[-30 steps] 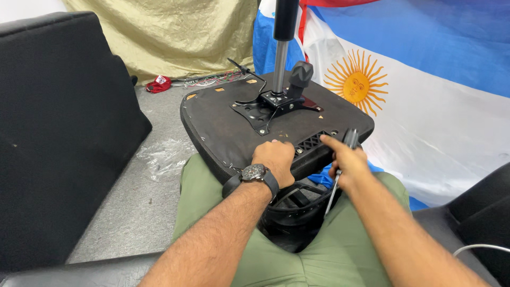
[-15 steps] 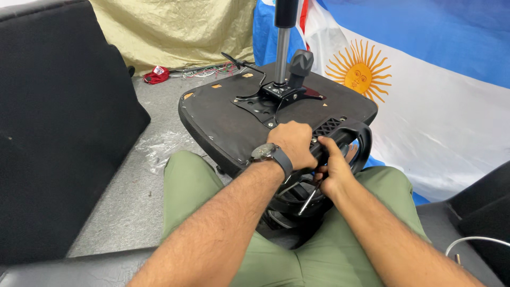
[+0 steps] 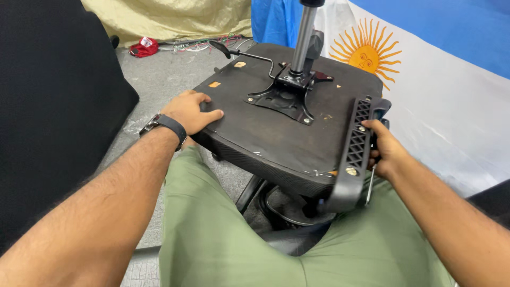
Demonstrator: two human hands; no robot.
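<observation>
Left hand (image 3: 188,111), at centre-left of the frame, lies flat on the near-left edge of the inverted chair seat (image 3: 265,133), fingers spread and closed on nothing. The seat occupies the centre of the frame, resting across the person's lap, underside up, with the gas-lift column (image 3: 304,37) rising from the mounting plate (image 3: 287,95) toward the top edge. Right hand (image 3: 385,149), at centre-right, is clamped on the black armrest bracket (image 3: 357,143), whose long axis runs along the seat's right edge, top to bottom. A thin tool shaft shows below this hand; its type cannot be determined
</observation>
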